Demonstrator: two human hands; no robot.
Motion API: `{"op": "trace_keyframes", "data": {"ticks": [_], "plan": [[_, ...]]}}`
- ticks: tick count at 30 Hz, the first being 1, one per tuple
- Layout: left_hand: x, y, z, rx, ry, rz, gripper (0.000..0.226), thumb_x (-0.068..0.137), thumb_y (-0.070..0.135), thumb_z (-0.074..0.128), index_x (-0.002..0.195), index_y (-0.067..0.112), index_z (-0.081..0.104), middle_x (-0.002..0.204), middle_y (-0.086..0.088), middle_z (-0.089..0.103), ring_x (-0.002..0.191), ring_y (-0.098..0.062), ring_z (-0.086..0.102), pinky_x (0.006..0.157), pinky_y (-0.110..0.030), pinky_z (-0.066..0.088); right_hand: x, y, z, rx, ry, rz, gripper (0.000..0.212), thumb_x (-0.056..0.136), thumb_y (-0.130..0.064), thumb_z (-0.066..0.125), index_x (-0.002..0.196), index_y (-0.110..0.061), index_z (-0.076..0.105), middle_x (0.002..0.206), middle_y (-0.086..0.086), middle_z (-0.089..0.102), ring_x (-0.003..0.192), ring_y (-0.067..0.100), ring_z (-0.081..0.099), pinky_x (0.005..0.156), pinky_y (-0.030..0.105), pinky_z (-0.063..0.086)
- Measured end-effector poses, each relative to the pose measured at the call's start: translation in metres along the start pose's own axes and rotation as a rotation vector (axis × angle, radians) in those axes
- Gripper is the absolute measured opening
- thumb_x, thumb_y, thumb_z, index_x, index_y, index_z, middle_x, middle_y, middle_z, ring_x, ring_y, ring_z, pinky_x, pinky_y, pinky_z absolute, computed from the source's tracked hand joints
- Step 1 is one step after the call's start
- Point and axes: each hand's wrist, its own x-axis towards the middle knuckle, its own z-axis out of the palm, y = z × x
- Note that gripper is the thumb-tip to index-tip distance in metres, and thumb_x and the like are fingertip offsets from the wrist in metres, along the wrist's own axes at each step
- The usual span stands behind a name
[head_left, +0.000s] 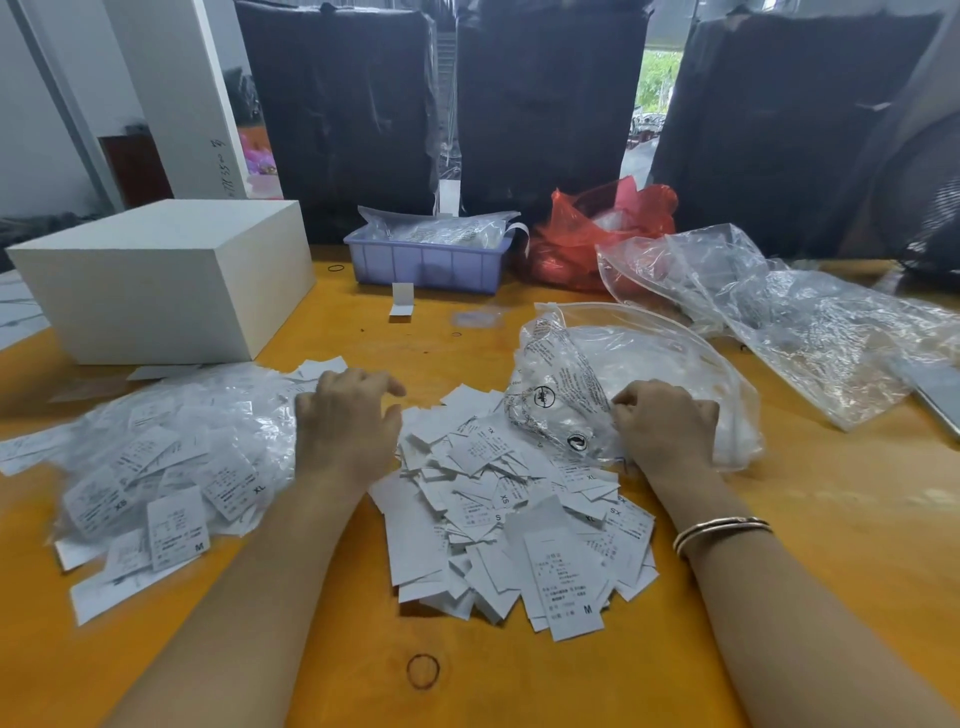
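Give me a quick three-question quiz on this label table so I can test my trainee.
1. Which thing does the right hand grip? A) a red bag B) the clear printed plastic bag C) a blue tray
2. True or false: a rubber band lies on the orange table nearer the camera than the loose pile of size labels.
3. Fill in: the nearest label of that pile bears the size letter ___.
Key: 1 B; 2 true; 3 M.
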Motion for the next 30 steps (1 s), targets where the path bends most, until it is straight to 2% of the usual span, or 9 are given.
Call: {"op": "trace_keyframes", "data": {"ticks": [5,8,12,15,20,22,24,27,30], "plan": [[-0.011,0.027,0.005,-0.409,-0.091,0.273,0.014,0.087,0.015,0.065,0.101,0.017,0.069,0.099,0.003,0.066,0.103,-0.019,0.054,0.091,-0.042,0.042,-0.001,0.0,0.001,0.213,0.108,0.047,0.008,0.085,-0.023,0.06,0.087,-0.02,0.067,0.093,0.0,0.067,0.094,0.023,0.056,0.076,0.033,0.021],[-0.016,0.034,0.008,-0.486,-0.094,0.31,0.015,0.087,0.012,0.065,0.1,0.016,0.07,0.094,0.006,0.064,0.099,-0.016,0.054,0.09,-0.039,0.043,-0.001,0.001,0.001,0.316,0.169,0.061,0.015,0.087,-0.03,0.062,0.086,-0.016,0.067,0.092,0.001,0.067,0.093,0.023,0.057,0.076,0.032,0.018],[-0.018,0.038,0.013,-0.538,-0.113,0.314,0.014,0.088,0.01,0.064,0.099,0.017,0.07,0.092,0.007,0.065,0.096,-0.014,0.054,0.09,-0.038,0.044,0.0,0.003,0.004,0.188,0.137,0.048,0.026,0.094,-0.033,0.049,0.094,-0.018,0.071,0.088,0.004,0.069,0.095,0.026,0.055,0.076,0.034,0.016],[-0.017,0.036,0.015,-0.544,-0.106,0.309,0.014,0.088,0.01,0.064,0.098,0.017,0.07,0.091,0.009,0.064,0.094,-0.012,0.053,0.087,-0.036,0.045,-0.002,0.004,0.002,0.135,0.158,0.068,0.028,0.096,-0.033,0.046,0.101,-0.021,0.072,0.087,0.007,0.069,0.094,0.027,0.056,0.079,0.036,0.021],[-0.016,0.036,0.015,-0.561,-0.072,0.301,0.015,0.087,0.008,0.064,0.098,0.016,0.07,0.091,0.01,0.062,0.089,-0.013,0.053,0.082,-0.03,0.045,-0.005,-0.003,-0.004,0.4,0.31,-0.092,0.022,0.091,-0.023,0.06,0.109,-0.016,0.07,0.117,0.009,0.066,0.11,0.026,0.06,0.09,0.04,0.036],[-0.016,0.037,0.014,-0.582,-0.075,0.29,0.014,0.088,0.009,0.063,0.098,0.017,0.069,0.092,0.008,0.063,0.09,-0.013,0.054,0.082,-0.028,0.043,-0.008,-0.008,-0.009,0.46,0.365,-0.194,0.021,0.089,-0.018,0.063,0.107,-0.011,0.07,0.113,0.011,0.067,0.105,0.026,0.063,0.09,0.047,0.045],[-0.016,0.038,0.014,-0.625,-0.097,0.271,0.015,0.089,0.013,0.063,0.102,0.018,0.067,0.096,0.008,0.062,0.092,-0.012,0.054,0.082,-0.023,0.041,-0.012,-0.015,-0.014,0.574,0.381,-0.33,0.017,0.087,-0.012,0.065,0.101,-0.005,0.072,0.101,0.011,0.071,0.093,0.025,0.067,0.082,0.046,0.052],[-0.017,0.04,0.013,-0.739,-0.182,0.233,0.026,0.089,0.025,0.062,0.115,0.027,0.06,0.109,0.01,0.06,0.101,-0.007,0.053,0.083,-0.012,0.038,-0.026,-0.035,-0.016,0.776,0.205,-0.499,0.009,0.084,-0.006,0.067,0.092,-0.004,0.071,0.084,0.0,0.07,0.075,0.015,0.068,0.072,0.028,0.055],[-0.015,0.041,0.01,-0.853,-0.257,0.197,0.038,0.083,0.043,0.057,0.12,0.035,0.053,0.116,0.011,0.058,0.108,-0.002,0.052,0.085,-0.016,0.041,-0.041,-0.055,-0.012,0.952,-0.059,-0.522,0.005,0.083,-0.007,0.067,0.088,-0.006,0.066,0.076,-0.001,0.069,0.071,0.008,0.067,0.069,0.026,0.055]]}}
